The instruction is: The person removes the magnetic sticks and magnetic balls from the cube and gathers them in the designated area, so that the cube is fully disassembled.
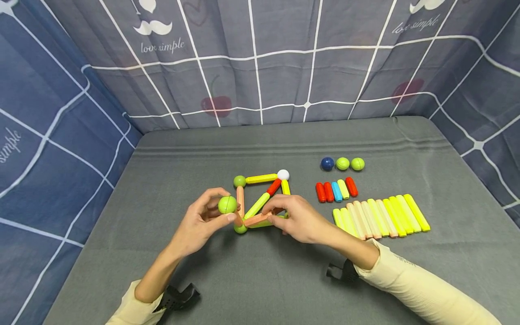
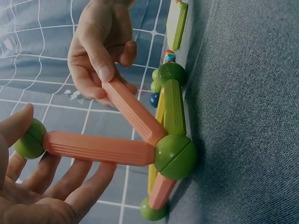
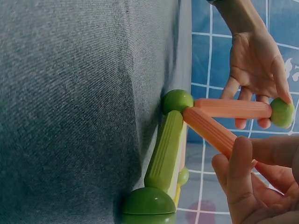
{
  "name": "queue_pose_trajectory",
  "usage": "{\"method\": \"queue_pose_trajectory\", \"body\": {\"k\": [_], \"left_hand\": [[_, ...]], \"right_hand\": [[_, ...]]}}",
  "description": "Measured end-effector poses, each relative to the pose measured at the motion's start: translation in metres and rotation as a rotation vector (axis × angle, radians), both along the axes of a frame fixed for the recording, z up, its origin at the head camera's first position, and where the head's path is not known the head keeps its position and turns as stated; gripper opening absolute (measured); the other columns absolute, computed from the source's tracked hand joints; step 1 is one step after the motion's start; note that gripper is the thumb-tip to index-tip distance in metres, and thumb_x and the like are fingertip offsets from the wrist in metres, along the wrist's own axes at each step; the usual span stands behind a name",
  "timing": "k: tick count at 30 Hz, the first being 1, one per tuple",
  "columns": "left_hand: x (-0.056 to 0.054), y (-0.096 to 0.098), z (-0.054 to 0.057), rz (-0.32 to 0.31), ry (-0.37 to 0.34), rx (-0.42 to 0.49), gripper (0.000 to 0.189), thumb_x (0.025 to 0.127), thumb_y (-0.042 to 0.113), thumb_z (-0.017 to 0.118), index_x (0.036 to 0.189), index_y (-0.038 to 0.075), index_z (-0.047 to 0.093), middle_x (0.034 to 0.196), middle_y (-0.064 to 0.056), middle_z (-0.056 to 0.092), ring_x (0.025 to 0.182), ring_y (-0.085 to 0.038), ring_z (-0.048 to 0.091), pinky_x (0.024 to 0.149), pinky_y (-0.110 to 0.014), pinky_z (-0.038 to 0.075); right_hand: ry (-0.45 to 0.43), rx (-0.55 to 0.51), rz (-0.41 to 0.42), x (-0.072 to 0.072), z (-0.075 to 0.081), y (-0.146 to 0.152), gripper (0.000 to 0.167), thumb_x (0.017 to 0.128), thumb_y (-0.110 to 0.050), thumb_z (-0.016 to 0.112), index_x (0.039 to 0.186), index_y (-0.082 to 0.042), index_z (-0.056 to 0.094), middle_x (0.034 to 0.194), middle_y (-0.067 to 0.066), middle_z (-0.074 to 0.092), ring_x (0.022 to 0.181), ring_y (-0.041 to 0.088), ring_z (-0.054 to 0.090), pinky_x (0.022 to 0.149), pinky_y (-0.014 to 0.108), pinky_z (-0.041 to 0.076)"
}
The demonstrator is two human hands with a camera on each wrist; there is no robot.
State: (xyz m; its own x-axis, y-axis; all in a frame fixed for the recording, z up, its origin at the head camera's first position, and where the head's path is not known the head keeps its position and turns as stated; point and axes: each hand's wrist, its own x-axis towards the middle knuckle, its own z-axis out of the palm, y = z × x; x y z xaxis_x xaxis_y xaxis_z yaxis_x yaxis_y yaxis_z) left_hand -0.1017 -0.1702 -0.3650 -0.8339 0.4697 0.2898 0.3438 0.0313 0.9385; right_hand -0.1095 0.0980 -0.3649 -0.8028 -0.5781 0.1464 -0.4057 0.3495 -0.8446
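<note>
A flat frame of coloured sticks and balls lies on the grey cloth. Its near-left corner is a green ball (image 2: pixel 176 157), from which an orange stick (image 2: pixel 100 148) stands up with another green ball (image 1: pixel 227 205) on its top end. My left hand (image 1: pixel 195 225) holds that top ball, its other fingers behind the stick. A second orange stick (image 2: pixel 133 112) slants up from the corner ball, and my right hand (image 1: pixel 302 221) pinches its free end. Across the frame run a yellow-green stick (image 1: pixel 257 206) and a red stick (image 1: pixel 274 186) to a white ball (image 1: pixel 283 175). My right hand hides the near-right corner in the head view.
To the right lie a row of long yellow, green and orange sticks (image 1: pixel 382 219), several short sticks (image 1: pixel 336 191), one blue ball (image 1: pixel 327 164) and two green balls (image 1: pixel 350 164). A checked curtain (image 1: pixel 280 81) hangs behind the table and at both sides.
</note>
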Motion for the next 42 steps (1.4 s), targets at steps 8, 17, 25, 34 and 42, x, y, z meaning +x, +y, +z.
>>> {"method": "queue_pose_trajectory", "body": {"k": [8, 17, 25, 34, 42], "left_hand": [[0.0, 0.0, -0.001, 0.009, 0.028, -0.007, 0.04, 0.091, -0.008, 0.066, 0.125, 0.001, 0.048, 0.097, -0.023, 0.067, 0.086, -0.031, 0.068, 0.074, -0.029, 0.054], [0.0, 0.0, -0.002, -0.006, 0.007, 0.003, 0.039, 0.09, -0.009, 0.065, 0.124, 0.001, 0.048, 0.097, -0.023, 0.067, 0.083, -0.039, 0.068, 0.074, -0.032, 0.055], [0.0, 0.001, -0.002, -0.006, 0.006, 0.007, 0.04, 0.09, -0.008, 0.066, 0.124, 0.002, 0.048, 0.098, -0.025, 0.067, 0.084, -0.036, 0.069, 0.075, -0.032, 0.055], [0.001, -0.002, -0.003, 0.013, 0.029, -0.01, 0.04, 0.089, -0.009, 0.066, 0.124, 0.002, 0.049, 0.1, -0.023, 0.067, 0.085, -0.03, 0.069, 0.074, -0.03, 0.054], [0.003, -0.002, -0.002, 0.013, 0.012, -0.001, 0.041, 0.09, -0.008, 0.066, 0.125, 0.002, 0.048, 0.099, -0.026, 0.066, 0.085, -0.038, 0.068, 0.074, -0.031, 0.054]], "right_hand": [[-0.04, 0.001, -0.051, 0.001, -0.007, 0.008, 0.019, 0.091, 0.006, 0.063, 0.101, -0.009, 0.07, 0.099, 0.001, 0.064, 0.079, 0.018, 0.062, 0.054, 0.028, 0.054], [-0.096, -0.134, -0.121, 0.003, -0.004, 0.025, 0.022, 0.091, 0.008, 0.06, 0.111, -0.001, 0.066, 0.105, 0.011, 0.063, 0.07, 0.027, 0.064, 0.058, 0.032, 0.055], [-0.093, -0.256, -0.247, 0.009, -0.003, 0.068, 0.027, 0.09, 0.009, 0.063, 0.116, 0.003, 0.062, 0.106, 0.017, 0.062, 0.072, 0.03, 0.065, 0.059, 0.034, 0.056], [-0.165, -0.483, -0.442, 0.023, 0.003, 0.137, 0.033, 0.089, 0.009, 0.067, 0.119, -0.005, 0.064, 0.099, 0.003, 0.069, 0.077, 0.015, 0.064, 0.061, 0.024, 0.053], [-0.013, -0.362, -0.699, 0.034, -0.004, 0.202, 0.041, 0.089, 0.009, 0.067, 0.122, -0.016, 0.061, 0.094, -0.007, 0.069, 0.06, 0.007, 0.062, 0.048, 0.02, 0.047]]}}
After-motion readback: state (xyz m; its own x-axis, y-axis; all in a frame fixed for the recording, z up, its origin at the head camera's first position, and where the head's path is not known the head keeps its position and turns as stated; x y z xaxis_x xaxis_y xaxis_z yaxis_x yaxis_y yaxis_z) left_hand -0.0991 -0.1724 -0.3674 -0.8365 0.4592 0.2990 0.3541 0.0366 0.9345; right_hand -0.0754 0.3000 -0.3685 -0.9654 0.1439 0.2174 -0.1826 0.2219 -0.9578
